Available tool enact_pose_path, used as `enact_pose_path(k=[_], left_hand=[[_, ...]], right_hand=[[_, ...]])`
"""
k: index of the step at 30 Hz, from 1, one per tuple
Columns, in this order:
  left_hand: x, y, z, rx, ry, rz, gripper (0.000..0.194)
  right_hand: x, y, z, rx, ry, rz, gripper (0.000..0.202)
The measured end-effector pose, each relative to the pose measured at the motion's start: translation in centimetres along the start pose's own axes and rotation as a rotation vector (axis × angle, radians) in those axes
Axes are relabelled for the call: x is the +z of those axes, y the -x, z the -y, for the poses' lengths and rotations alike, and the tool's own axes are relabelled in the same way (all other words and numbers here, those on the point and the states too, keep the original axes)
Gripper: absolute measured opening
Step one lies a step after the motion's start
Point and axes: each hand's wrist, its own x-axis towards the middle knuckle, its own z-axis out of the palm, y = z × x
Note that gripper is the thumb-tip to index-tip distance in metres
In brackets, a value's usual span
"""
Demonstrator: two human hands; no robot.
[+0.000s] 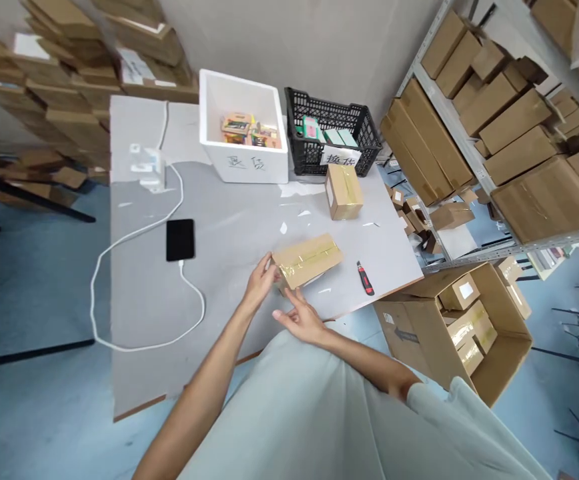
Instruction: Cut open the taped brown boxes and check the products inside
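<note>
A taped brown cardboard box [309,259] lies on the grey table near its front edge. My left hand [261,283] is at the box's left end, its fingertips against the corner. My right hand [300,318] is just in front of the box, palm turned up and fingers apart, with a fingertip near its lower left corner. A second taped box [344,192] stands farther back. To the right lies a red and black utility knife [365,278]. Neither hand is wrapped round anything.
White foam bin [244,163] and black crate [314,157] stand at the table's back. A black phone [180,240] with a white cable lies left. An open carton [409,340] of boxes stands right, below loaded shelves [469,143]. Flattened cardboard [74,87] is stacked back left.
</note>
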Motion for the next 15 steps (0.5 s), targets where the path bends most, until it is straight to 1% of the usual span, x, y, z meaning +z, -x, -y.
enact_pose_path(k=[2, 3, 4, 5, 6, 7, 9, 11, 13, 15], left_hand=[[-1.9, 0.2, 0.4, -0.020, 0.029, -0.014, 0.073], [-2.7, 0.3, 0.7, -0.032, 0.047, -0.018, 0.071], [-3.4, 0.5, 1.1, -0.049, 0.062, -0.022, 0.070], [-4.0, 0.9, 1.6, -0.067, 0.073, -0.030, 0.070], [-4.6, 1.4, 2.3, -0.085, 0.078, -0.041, 0.071], [-5.0, 2.0, 3.0, -0.103, 0.080, -0.054, 0.072], [-5.5, 3.5, 4.7, -0.150, 0.074, -0.072, 0.072], [-5.5, 5.0, 6.1, -0.205, 0.055, -0.076, 0.070], [-4.8, 6.0, 7.0, -0.252, 0.029, -0.067, 0.069], [-3.8, 6.2, 7.2, -0.279, 0.000, -0.055, 0.072]], right_hand=[[0.3, -0.3, 0.9, -0.012, 0.032, 0.155, 0.073], [-0.1, -0.8, 1.3, -0.031, 0.043, 0.197, 0.069], [-0.9, -1.5, 1.5, -0.057, 0.055, 0.196, 0.066], [-2.0, -2.5, 1.6, -0.068, 0.067, 0.161, 0.060], [-3.5, -3.7, 1.6, -0.071, 0.075, 0.129, 0.054], [-5.2, -5.0, 1.4, -0.067, 0.093, 0.067, 0.049], [-9.2, -7.6, 0.6, -0.026, 0.181, -0.176, 0.042], [-12.7, -9.5, -0.6, 0.105, 0.245, -0.304, 0.044], [-14.9, -10.5, -2.0, 0.207, 0.276, -0.334, 0.045], [-15.4, -10.7, -3.2, 0.270, 0.286, -0.314, 0.043]])
